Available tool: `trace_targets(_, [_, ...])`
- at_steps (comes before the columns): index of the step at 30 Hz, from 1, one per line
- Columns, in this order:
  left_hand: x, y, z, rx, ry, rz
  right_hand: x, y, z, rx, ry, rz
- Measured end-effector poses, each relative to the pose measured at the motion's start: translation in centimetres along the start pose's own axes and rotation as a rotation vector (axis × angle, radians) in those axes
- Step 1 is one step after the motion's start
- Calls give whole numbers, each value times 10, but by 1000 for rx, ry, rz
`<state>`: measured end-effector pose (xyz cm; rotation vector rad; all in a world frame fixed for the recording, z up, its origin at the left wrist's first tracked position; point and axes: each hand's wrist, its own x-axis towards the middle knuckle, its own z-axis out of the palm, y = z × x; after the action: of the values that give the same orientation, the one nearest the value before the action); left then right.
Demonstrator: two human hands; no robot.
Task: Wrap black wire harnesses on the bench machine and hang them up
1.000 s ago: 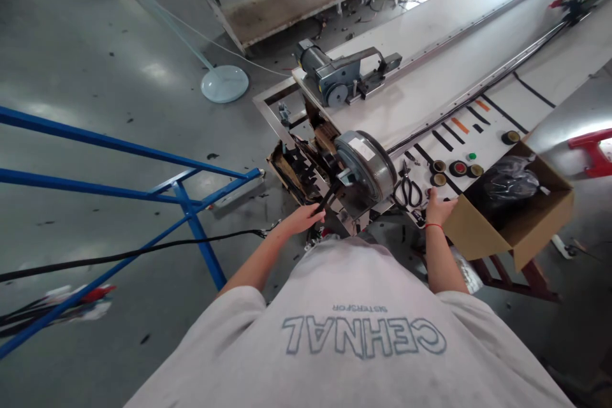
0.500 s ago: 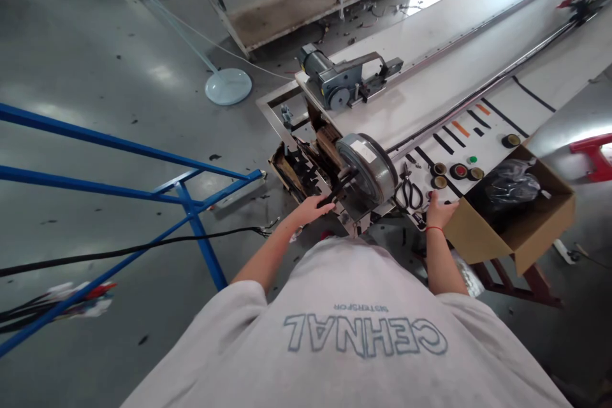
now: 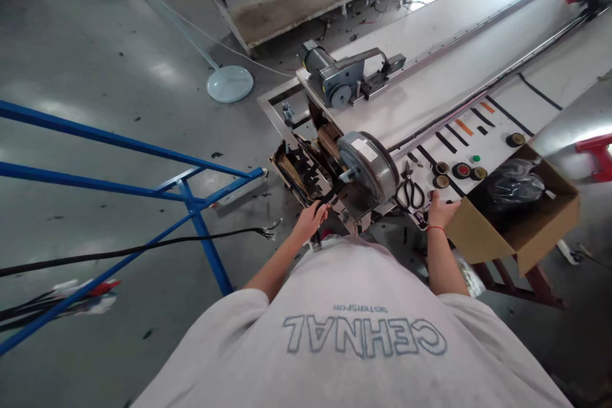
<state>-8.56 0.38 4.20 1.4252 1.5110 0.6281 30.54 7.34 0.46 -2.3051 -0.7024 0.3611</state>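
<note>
My left hand [image 3: 310, 222] is closed round a black cable bundle [image 3: 331, 194], which runs up to the hub of a round grey drum-shaped machine [image 3: 367, 164]. A short dark end of it hangs below my fingers, close to my shirt. At the front table edge, my right hand [image 3: 442, 210] has its thumb spread out to the side. Its fingertips touch or hover by a small dark red round part [image 3: 431, 194]; I cannot tell which. Black-handled scissors [image 3: 410, 191] lie just left of that hand. Several round button-like pieces [image 3: 461, 170] sit beyond it.
An open cardboard box [image 3: 540, 217] with a plastic bag stands right of my right hand. Black and orange strips [image 3: 463, 127] line the white table [image 3: 411, 102]. A motor unit [image 3: 340, 80] is mounted at the far corner. A blue metal frame [image 3: 191, 201] stands at left.
My left hand has drawn back slightly towards my body, and the cable bundle now bends down through it. My right hand stays in place.
</note>
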Motion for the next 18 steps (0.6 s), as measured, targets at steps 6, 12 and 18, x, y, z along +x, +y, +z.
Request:
trace_targets(6, [33,25,3,33,39,69,3,5,5,7,5,-30])
trace_targets(12, [57,36,6,-362,-120,-135,9,-8,-6,-64,55,-163])
trace_targets(18, [66,39,-5,-1132,-495,-614,-8,-112,-5,95,-244,-617])
